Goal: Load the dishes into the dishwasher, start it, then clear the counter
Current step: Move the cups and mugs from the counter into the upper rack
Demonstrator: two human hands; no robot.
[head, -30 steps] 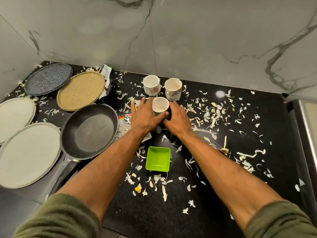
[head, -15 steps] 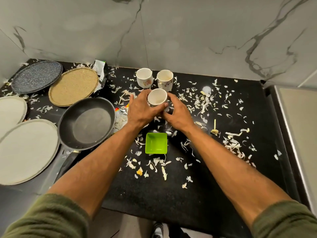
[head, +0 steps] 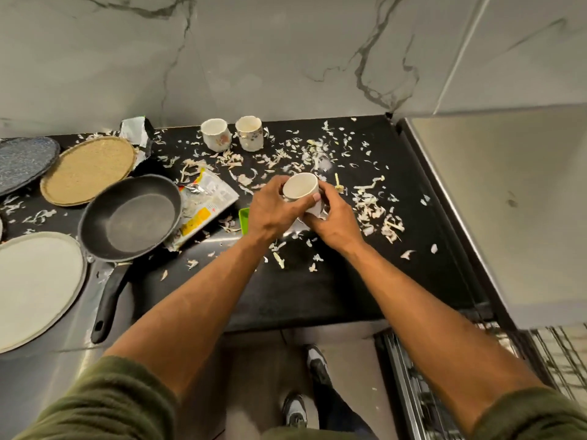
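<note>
As I have only the head view to go on, I report from it alone: a black counter (head: pixel 333 290) runs along a grey veined marble wall (head: pixel 286 58), with a pale flat panel (head: pixel 508 201) closing it off on the right. The surface is littered with pale peel scraps (head: pixel 374 208), thickest at centre and right. The white cup (head: pixel 300 185) is held just above the middle of the counter, tilted with its mouth towards me. The left hand (head: pixel 273 211) is curled round its near side and the right hand (head: pixel 336 220) grips it from the right and below. Two patterned cups (head: pixel 216 134) stand side by side at the wall, well behind it. To the left lie a frying pan (head: pixel 133 217), a tan plate (head: pixel 89 169), a dark speckled plate (head: pixel 22 160), cut off by the frame, and a pale plate (head: pixel 35 287). A torn foil packet (head: pixel 206 204) lies beside the pan. A green dish (head: pixel 244 219) is mostly hidden behind the left hand. A wire rack (head: pixel 413 392) shows at lower right, blurred and partly covered by the right forearm; I cannot make out its contents.
</note>
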